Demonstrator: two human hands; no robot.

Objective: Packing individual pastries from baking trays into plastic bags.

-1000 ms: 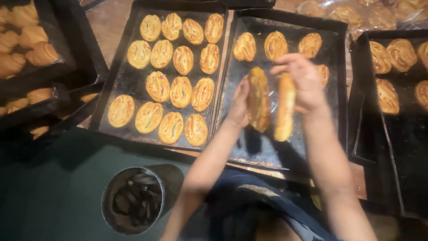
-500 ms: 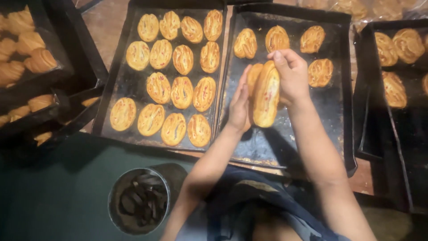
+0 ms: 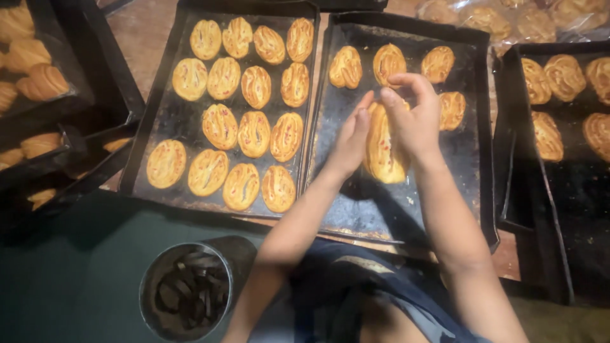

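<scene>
Both hands work over the middle dark metal baking tray point(image 3: 406, 209), one of several trays set side by side on a reddish-brown counter point(image 3: 143, 32); the right hand point(image 3: 416, 121) has its grip closed on a long golden oval pastry with reddish flecks point(image 3: 381, 152), thumb and fingertips pinching its far end, while the left hand point(image 3: 352, 136) lies flat against the pastry's left flank with fingers straight and together, pressing rather than clasping; the pastry sits near the centre of this tray, its long axis running from the near edge toward the far edge, slightly tilted, and it may be more than one piece stacked, though that is hard to tell; it lies directly between the two hands, touching both, with the right hand above and to its right. Four smaller golden pastries point(image 3: 346, 67) lie along the tray's far edge and right side; the near half is bare. The left-hand tray point(image 3: 159, 121) is filled with rows of similar pastries; a round dark tin of dark pieces point(image 3: 184, 295) stands by the person's knee.
</scene>
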